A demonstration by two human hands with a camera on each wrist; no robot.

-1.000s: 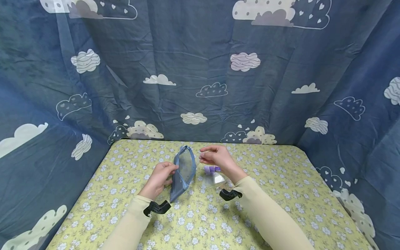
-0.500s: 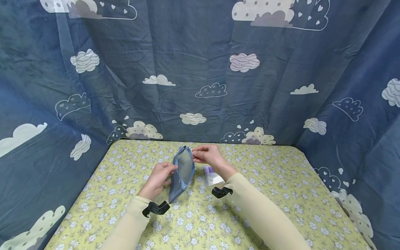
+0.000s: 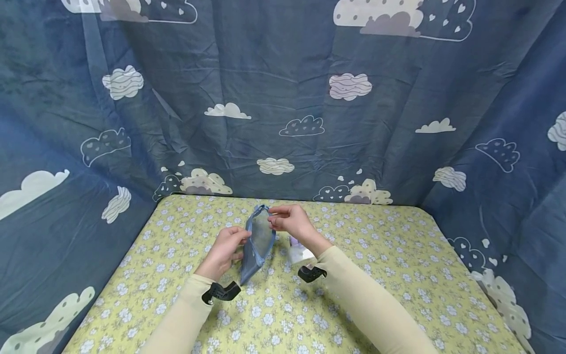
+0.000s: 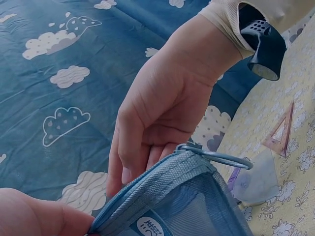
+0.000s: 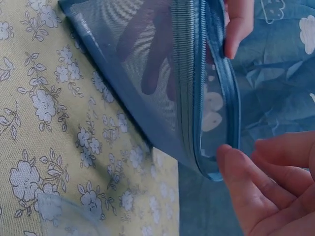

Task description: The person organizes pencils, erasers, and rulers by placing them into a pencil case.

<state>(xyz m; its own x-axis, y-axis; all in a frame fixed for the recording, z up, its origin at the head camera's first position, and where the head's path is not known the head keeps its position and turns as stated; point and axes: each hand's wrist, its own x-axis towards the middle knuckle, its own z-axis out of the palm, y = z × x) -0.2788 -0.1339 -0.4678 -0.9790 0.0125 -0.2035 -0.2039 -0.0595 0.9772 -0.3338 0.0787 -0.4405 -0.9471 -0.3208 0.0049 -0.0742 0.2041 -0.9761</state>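
A blue mesh zip pouch [image 3: 261,236] stands upright with its mouth spread. My left hand [image 3: 223,250] grips its left side; the left thumb [image 4: 34,216] shows at the rim in the left wrist view. My right hand [image 3: 292,223] is at the far right of the mouth. In the right wrist view, the right thumb [image 5: 241,182] overlaps the rim while the index fingertip lies apart from it, and a gap shows between them. The zip pull [image 4: 216,156] hangs at the pouch's corner. Part of the right fingers is hidden behind the pouch in the left wrist view.
Beside the pouch, partly under the right forearm, lie a clear plastic piece [image 3: 299,253] and a purple item [image 3: 294,242]. A small see-through triangle ruler [image 4: 282,130] lies near them on the floral cloth [image 3: 274,319]. A blue cloud-print curtain [image 3: 265,132] surrounds the table.
My right hand has moved left from beside the pouch to its rim. My left hand keeps its grip, and the pouch stays nearly in place.
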